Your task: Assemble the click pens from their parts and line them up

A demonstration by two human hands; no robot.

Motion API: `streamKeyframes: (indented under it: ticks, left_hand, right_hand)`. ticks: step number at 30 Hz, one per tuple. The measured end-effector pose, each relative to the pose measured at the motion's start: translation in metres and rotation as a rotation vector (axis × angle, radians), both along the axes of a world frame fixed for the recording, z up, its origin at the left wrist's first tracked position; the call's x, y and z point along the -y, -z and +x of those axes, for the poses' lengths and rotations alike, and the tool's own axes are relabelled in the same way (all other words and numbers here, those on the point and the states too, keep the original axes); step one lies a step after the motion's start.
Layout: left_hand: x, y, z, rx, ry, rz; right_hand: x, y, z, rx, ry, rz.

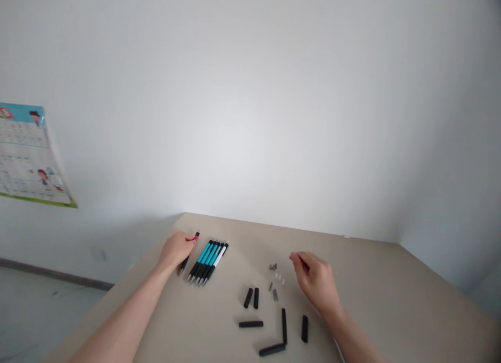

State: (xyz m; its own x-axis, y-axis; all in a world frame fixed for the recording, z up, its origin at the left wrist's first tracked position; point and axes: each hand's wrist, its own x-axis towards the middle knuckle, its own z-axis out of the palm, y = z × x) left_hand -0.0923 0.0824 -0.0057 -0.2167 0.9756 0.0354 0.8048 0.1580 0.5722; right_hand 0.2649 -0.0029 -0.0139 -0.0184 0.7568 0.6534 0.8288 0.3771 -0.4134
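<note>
My left hand [177, 249] is closed on a pen [183, 266] with a black grip and a bit of pink near its top, at the table's left side. Just right of it lies a row of several pens [208, 262], mostly turquoise with black grips, the rightmost one white. My right hand [316, 277] hovers or rests at the right, thumb and fingers pinched together; whether anything is between them is hidden. Left of it lie small metal tips [273, 267], tiny white pieces [279, 278] and small springs [275, 295].
Several black tube-shaped grips [251, 324] are scattered on the near part of the beige table [368, 300]. A white wall [250, 117] stands directly behind the table. On the left hangs a colourful poster [27, 154], above a grey floor [47, 311].
</note>
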Motion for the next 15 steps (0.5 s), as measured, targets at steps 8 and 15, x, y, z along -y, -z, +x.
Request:
streamKeyframes:
  ticks: [8,15]
  left_hand:
    - [0.004,0.0,0.011,-0.196,0.127,-0.037]
    - [0.011,-0.002,0.019,-0.242,0.162,-0.006]
  right_hand:
    - [-0.001,0.0,0.004,0.008,0.039,-0.001]
    - [0.001,-0.004,0.002,0.022,0.053,-0.001]
